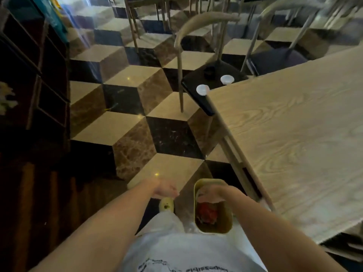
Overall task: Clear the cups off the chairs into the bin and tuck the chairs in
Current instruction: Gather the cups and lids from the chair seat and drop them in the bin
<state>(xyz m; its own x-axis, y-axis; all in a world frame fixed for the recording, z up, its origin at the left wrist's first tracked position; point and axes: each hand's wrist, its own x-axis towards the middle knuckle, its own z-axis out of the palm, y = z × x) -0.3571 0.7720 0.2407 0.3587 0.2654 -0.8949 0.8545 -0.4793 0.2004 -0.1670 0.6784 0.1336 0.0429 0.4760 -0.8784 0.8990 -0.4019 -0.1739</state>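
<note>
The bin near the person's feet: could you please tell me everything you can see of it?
The bin is a small, olive-yellow container with rounded corners, open-topped and upright on the tiled floor, beside the wooden table's edge. Something red lies inside. The right hand is over its rim, though blur hides whether it holds anything.

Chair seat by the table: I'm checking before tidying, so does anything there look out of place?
Yes. Two white cups stand on the black chair seat, an odd place for drinkware, and a dark object sits behind them. The chair is pulled out, not tucked under the table.
</note>
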